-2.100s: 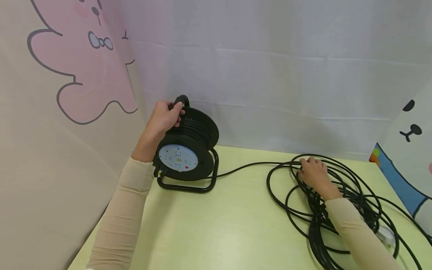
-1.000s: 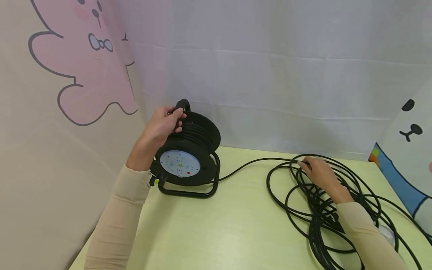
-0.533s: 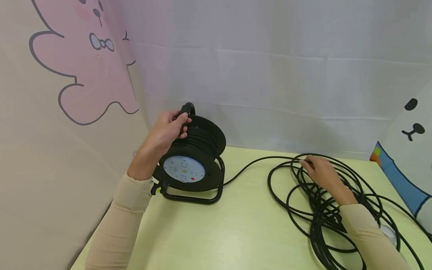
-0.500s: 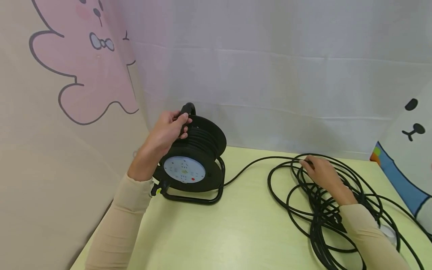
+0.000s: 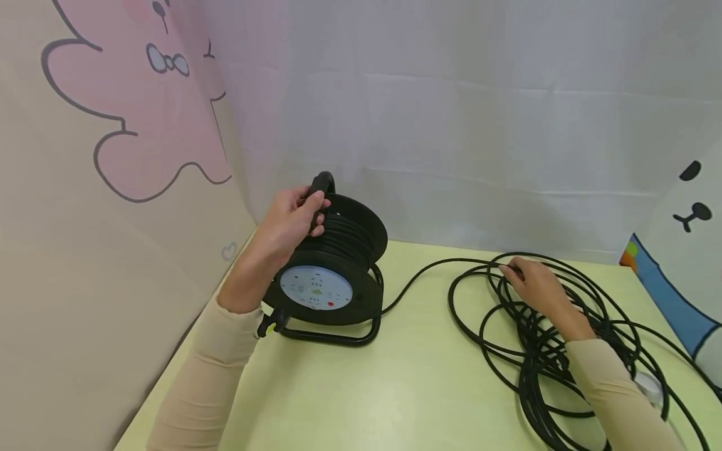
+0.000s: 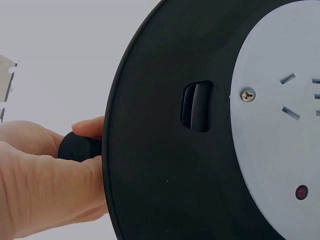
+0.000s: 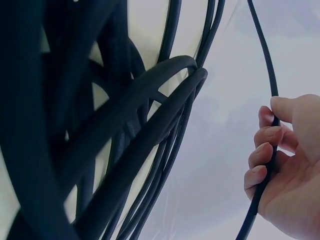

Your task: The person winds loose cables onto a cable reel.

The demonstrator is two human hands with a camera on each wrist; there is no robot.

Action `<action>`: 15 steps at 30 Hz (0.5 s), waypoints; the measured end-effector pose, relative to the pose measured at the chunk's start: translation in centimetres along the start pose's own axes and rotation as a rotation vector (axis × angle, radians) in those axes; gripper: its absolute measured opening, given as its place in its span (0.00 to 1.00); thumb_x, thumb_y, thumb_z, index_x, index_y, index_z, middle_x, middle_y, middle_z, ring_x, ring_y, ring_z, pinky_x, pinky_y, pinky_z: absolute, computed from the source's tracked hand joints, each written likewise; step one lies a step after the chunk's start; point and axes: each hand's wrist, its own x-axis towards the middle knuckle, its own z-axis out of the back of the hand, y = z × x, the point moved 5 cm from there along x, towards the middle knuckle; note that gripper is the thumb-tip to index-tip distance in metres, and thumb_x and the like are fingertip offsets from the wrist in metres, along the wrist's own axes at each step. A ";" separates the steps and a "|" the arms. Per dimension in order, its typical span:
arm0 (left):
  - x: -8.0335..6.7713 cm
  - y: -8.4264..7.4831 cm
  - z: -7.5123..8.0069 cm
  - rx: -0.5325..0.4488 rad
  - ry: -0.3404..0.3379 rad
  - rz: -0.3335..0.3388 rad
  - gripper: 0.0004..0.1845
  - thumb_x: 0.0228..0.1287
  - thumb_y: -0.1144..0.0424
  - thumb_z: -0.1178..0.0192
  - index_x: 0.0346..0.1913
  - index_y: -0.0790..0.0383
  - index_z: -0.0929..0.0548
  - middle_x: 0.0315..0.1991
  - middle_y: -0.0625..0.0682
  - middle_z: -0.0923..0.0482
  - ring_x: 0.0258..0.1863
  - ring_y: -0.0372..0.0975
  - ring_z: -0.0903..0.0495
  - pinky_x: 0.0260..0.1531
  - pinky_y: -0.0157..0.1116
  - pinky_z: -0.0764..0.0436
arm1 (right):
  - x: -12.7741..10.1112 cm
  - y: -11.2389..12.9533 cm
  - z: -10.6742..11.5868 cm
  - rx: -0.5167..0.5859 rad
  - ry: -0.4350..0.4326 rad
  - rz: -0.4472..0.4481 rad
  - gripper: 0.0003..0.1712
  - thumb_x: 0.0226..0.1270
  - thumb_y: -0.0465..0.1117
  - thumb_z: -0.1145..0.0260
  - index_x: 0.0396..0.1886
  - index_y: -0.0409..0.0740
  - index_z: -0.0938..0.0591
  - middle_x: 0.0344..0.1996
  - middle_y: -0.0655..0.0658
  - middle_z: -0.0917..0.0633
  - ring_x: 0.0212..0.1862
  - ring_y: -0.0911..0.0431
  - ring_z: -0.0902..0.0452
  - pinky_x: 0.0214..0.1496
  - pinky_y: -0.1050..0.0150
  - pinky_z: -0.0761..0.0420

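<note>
- The table (image 5: 395, 388) is pale yellow-green; white cloth hangs behind it, and panels with a pink cartoon figure (image 5: 141, 113) and a white cartoon face (image 5: 690, 207) stand at the sides.
- The cable reel (image 5: 329, 269) stands upright at the table's left rear; no writing on its pale socket face can be read.
- The left hand (image 5: 287, 222) curls round the reel's black handle (image 5: 321, 188).
- The right hand (image 5: 538, 291) pinches one strand of the loose black cable (image 5: 507, 351) heaped at the right.
</note>
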 end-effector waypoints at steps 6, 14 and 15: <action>-0.3 -0.1 -0.7 -0.004 0.010 -0.011 0.24 0.85 0.63 0.59 0.74 0.75 0.39 0.56 0.64 0.31 0.31 0.37 0.34 0.26 0.26 0.30 | -0.1 0.0 0.3 -0.009 -0.007 0.002 0.15 0.78 0.37 0.38 0.27 0.42 0.26 0.15 0.52 0.35 0.18 0.58 0.43 0.24 0.63 0.41; -0.6 -0.4 -1.1 -0.002 0.012 -0.015 0.25 0.85 0.62 0.59 0.75 0.74 0.40 0.58 0.65 0.32 0.33 0.38 0.33 0.27 0.26 0.29 | 0.2 0.1 0.4 0.001 0.000 -0.015 0.15 0.79 0.37 0.39 0.27 0.41 0.26 0.16 0.51 0.34 0.19 0.57 0.42 0.25 0.62 0.40; -0.6 -0.5 -1.1 -0.003 0.012 -0.014 0.25 0.85 0.62 0.59 0.75 0.74 0.40 0.59 0.65 0.32 0.33 0.39 0.33 0.27 0.26 0.29 | 0.3 0.2 0.4 0.003 0.004 -0.016 0.15 0.79 0.37 0.39 0.28 0.41 0.25 0.15 0.51 0.34 0.19 0.57 0.42 0.25 0.62 0.40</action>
